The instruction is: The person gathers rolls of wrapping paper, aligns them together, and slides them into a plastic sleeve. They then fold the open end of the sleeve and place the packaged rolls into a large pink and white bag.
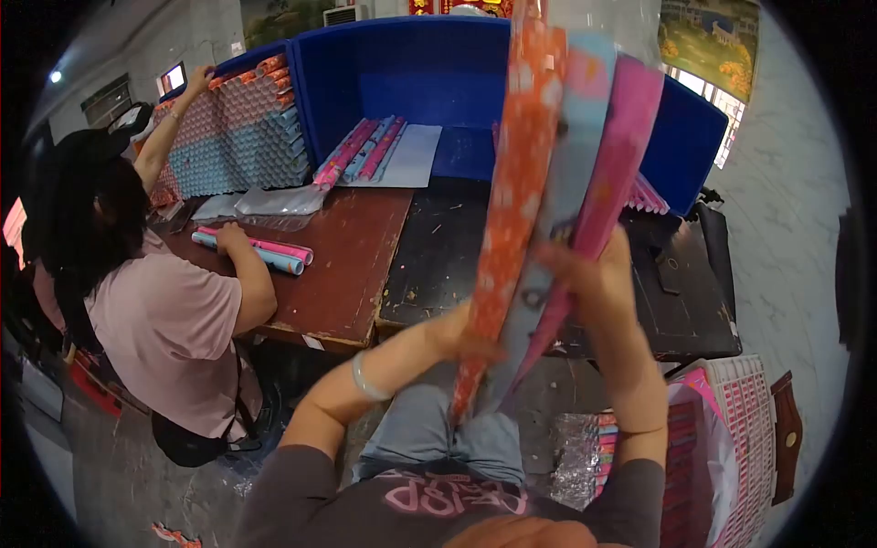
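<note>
Both hands, left (pixel 466 333) and right (pixel 594 274), clamp three upright rolls (pixel 548 183), gathering them; next, squaring their ends calls for even grip.

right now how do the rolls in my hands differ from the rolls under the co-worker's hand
The held rolls stand nearly upright, fanned out; the desk rolls lie flat on the red desk. The held ones are three, orange, light blue and pink; the desk ones look like two, pink and blue. Both hands, left hand and right hand, grip the held rolls; one co-worker's hand rests on the others. All are patterned paper rolls.
</note>
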The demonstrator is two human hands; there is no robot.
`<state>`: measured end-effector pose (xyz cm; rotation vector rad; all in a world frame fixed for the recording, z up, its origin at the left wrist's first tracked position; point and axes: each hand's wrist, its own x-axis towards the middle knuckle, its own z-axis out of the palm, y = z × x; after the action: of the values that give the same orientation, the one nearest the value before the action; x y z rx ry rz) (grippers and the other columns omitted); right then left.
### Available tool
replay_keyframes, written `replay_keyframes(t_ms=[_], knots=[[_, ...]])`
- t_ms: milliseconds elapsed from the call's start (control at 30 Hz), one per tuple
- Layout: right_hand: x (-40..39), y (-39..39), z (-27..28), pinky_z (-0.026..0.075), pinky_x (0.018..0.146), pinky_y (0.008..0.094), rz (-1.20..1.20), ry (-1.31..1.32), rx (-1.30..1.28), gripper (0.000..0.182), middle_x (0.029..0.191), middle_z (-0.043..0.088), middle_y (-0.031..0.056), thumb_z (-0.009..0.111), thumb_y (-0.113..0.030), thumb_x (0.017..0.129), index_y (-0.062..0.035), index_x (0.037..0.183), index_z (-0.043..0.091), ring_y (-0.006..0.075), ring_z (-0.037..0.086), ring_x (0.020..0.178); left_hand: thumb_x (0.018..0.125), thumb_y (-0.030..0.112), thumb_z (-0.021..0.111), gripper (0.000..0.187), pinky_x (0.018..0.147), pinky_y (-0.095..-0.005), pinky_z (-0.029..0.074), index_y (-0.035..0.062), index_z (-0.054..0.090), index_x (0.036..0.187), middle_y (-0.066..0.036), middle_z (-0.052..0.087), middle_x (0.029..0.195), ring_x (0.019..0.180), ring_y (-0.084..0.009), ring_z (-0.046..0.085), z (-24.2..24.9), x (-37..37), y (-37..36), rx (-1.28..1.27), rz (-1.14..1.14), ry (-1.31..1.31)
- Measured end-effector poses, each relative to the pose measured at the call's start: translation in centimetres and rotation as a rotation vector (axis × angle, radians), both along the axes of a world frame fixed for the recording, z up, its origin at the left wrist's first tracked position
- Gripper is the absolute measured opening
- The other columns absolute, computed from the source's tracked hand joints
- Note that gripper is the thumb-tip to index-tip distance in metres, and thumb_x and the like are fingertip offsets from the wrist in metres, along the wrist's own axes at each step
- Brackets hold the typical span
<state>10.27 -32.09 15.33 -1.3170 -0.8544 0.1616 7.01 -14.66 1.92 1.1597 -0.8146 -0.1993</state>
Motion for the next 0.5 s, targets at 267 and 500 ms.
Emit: replay_keyframes(t_ms=[267, 500], knots=[[10.1, 4.8, 14.4, 0.055, 0.061, 0.0277, 0.041, -0.183, 0.222, 0.029, 0.085, 0.069, 0.0091, 0.077, -0.014, 0.08, 0.003, 0.1, 0.064, 0.013, 0.066, 0.069, 0.079, 0.007, 0.064, 0.058, 0.092, -0.0459, 0.051, -0.0043, 0.043, 0.132, -0.024, 0.058, 0.118, 0.107, -0.0344, 0.061, 18.1, 11.5, 3.6, -0.149, 0.127, -0.059], [16.4, 6.5, 8.1, 0.051, 0.066, 0.023, -0.07, -0.133, 0.161, 0.04, 0.09, 0.067, 0.004, 0.081, -0.018, 0.077, -0.0009, 0.106, 0.059, 0.0101, 0.064, 0.076, 0.077, 0.007, 0.077, 0.052, 0.073, -0.0257, 0.05, 0.0026, 0.049, 0.121, 0.001, 0.06, 0.091, 0.083, -0.0097, 0.06, 12.9, 13.7, 5.3, 0.098, 0.556, -0.104]])
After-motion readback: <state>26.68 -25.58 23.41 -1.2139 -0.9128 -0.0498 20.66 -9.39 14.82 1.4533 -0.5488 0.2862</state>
